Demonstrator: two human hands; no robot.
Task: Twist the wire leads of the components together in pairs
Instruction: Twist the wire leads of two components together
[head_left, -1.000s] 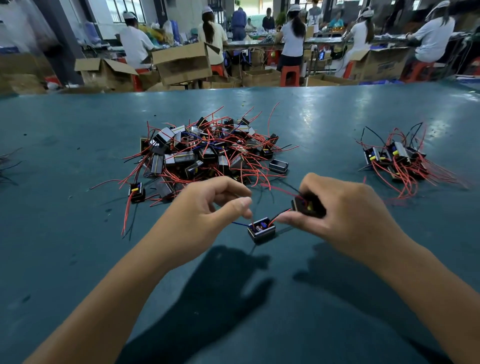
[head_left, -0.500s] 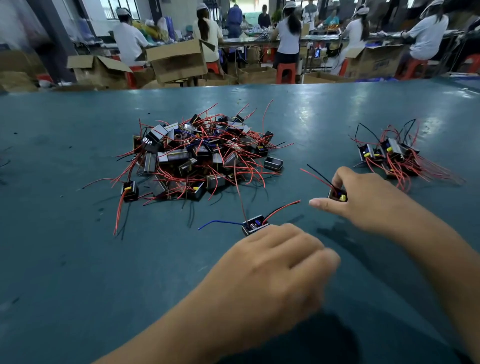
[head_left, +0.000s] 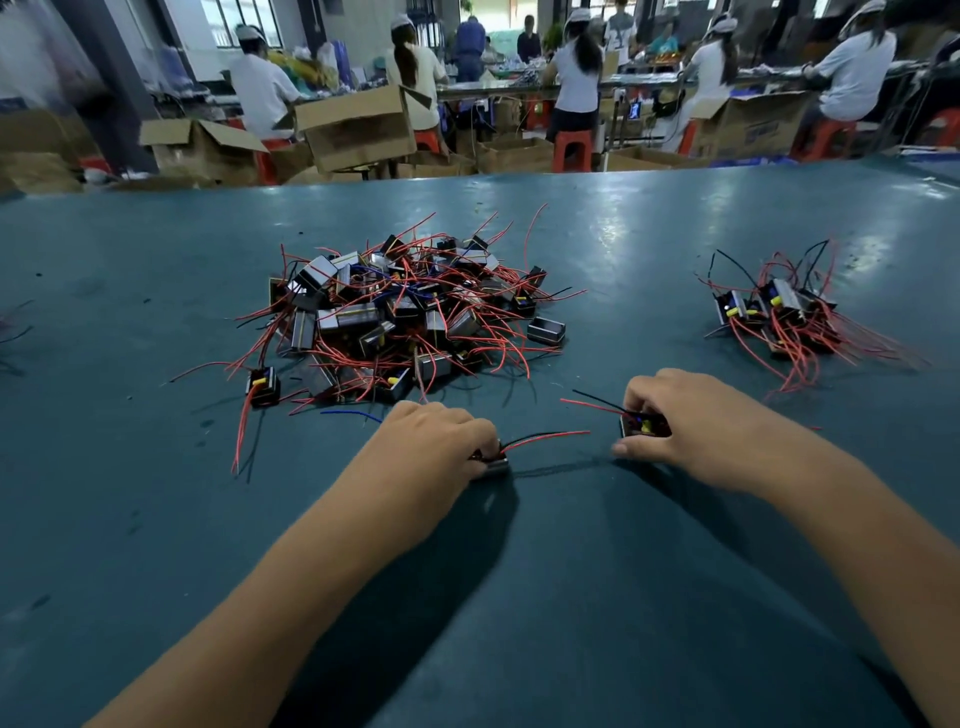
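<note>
Gripping one component each near the tabletop's front-middle: left hand (head_left: 441, 441) curled on its component (head_left: 493, 460), right hand (head_left: 691, 426) pinching another (head_left: 644, 425). Risk: leads apart, twist may slip.

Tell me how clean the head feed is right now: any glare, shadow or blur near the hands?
Head view: sharp on the left hand and right hand; dark shadows of hands and forearms fall on the green table beneath them; pale glare streaks lie beyond the big component pile; background workers look soft; wide-angle bowing curves the table's far edge.
</note>
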